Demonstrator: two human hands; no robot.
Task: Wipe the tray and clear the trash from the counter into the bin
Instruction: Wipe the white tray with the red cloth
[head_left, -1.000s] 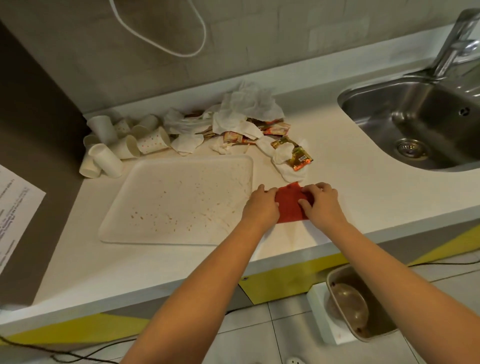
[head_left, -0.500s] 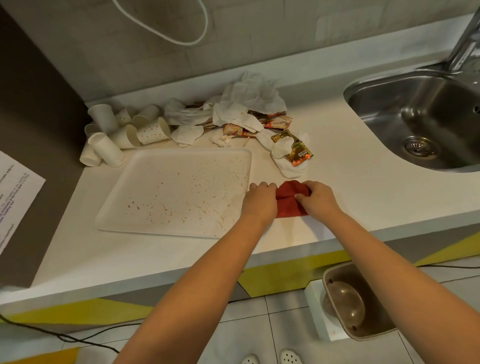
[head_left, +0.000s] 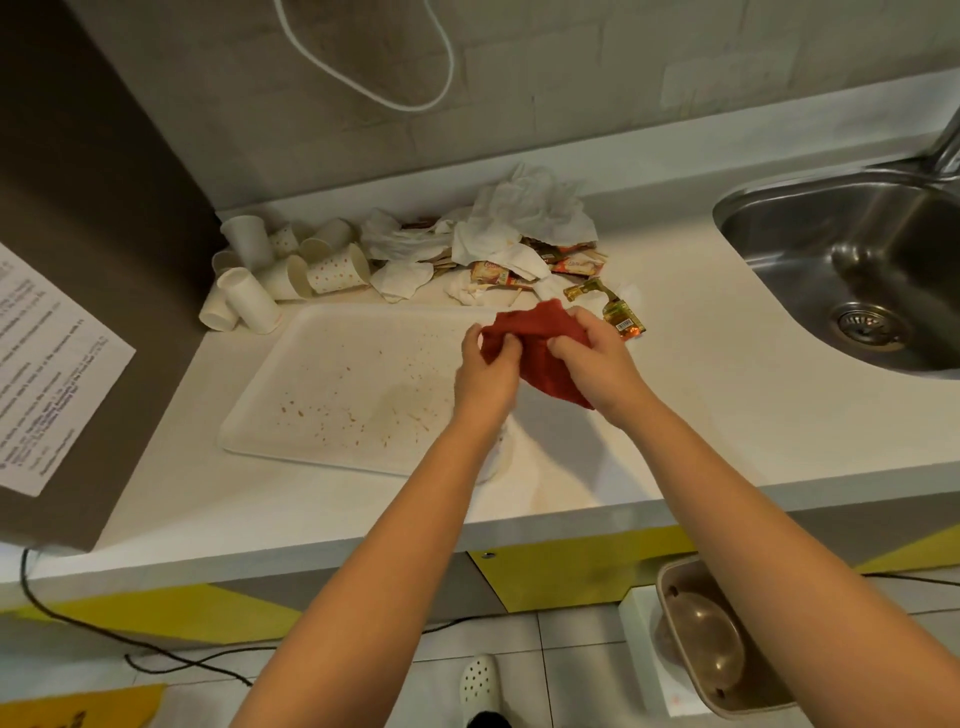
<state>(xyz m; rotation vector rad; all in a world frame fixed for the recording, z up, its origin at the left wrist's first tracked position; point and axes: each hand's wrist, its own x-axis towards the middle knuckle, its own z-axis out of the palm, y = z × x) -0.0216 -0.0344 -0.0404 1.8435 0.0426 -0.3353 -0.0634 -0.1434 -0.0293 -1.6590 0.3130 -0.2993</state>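
Both hands — left hand (head_left: 485, 371), right hand (head_left: 592, 356) — grip the red cloth (head_left: 540, 345), fingers curled into it; soft, light, best bunched under the fingertips — the stained tray (head_left: 332, 384) lies just left.

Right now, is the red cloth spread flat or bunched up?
Bunched up. The red cloth is crumpled and lifted between the left hand and the right hand, beside the stained tray.

red cloth (head_left: 540, 353) between both hands
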